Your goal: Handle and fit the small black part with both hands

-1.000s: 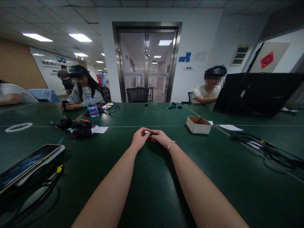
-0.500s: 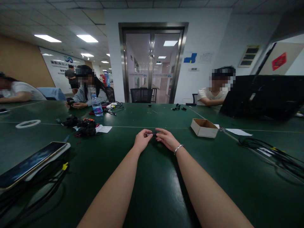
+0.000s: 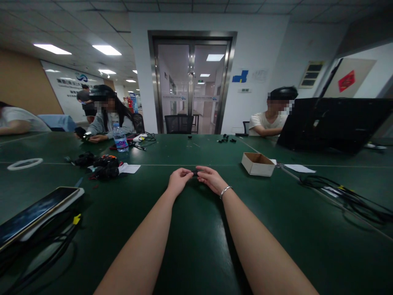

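A small black piece (image 3: 195, 173) is pinched between my two hands above the green table (image 3: 196, 233). Its exact kind is too small to make out. My left hand (image 3: 179, 181) grips its left end between thumb and fingers. From the other side, the fingertips of my right hand (image 3: 211, 180) close on its right end. My right wrist wears a silver bracelet (image 3: 225, 191). To the right of my hands stands an open cardboard box (image 3: 258, 164); its floor is hidden from here.
Left lie a phone (image 3: 37, 213), black cables (image 3: 58, 241), a white ring (image 3: 25, 164) and dark gear (image 3: 104, 166). A water bottle (image 3: 120, 138) stands farther back. Right are coiled cables (image 3: 346, 194) and a black monitor (image 3: 331, 125). Small black parts (image 3: 225, 139) lie ahead; people sit across the table.
The whole view has shifted slightly, so things appear farther left. Both hands keep their hold on the small black piece, with the fingers hardly changed.
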Demonstrator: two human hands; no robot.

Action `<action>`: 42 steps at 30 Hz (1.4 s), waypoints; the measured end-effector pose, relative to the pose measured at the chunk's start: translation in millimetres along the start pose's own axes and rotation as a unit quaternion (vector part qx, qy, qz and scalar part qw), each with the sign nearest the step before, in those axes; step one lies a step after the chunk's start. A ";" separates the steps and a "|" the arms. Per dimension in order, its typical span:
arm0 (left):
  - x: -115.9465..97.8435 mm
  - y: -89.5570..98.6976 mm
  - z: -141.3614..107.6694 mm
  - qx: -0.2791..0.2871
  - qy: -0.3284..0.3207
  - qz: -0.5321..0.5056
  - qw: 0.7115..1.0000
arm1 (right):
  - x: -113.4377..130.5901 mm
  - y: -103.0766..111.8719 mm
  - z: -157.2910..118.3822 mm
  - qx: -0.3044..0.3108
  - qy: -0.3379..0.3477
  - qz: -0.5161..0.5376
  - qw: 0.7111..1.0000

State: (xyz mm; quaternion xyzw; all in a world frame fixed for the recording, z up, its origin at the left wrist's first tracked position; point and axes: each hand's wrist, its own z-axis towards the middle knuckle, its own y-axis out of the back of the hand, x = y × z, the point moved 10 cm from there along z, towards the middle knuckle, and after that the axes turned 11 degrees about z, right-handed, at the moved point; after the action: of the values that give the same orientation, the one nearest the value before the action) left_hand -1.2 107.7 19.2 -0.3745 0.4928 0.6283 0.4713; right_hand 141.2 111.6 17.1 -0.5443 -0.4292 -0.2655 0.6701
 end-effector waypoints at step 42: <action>-13.4 5.4 -4.0 -0.036 0.028 0.141 0.989 | -3.0 -0.3 -0.4 0.013 -0.006 -0.002 1.000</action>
State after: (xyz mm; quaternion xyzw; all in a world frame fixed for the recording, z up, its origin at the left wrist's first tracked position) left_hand -2.7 100.5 32.2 -0.3352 0.5305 0.6952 0.3506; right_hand 139.6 110.8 14.6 -0.5362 -0.4378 -0.2583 0.6739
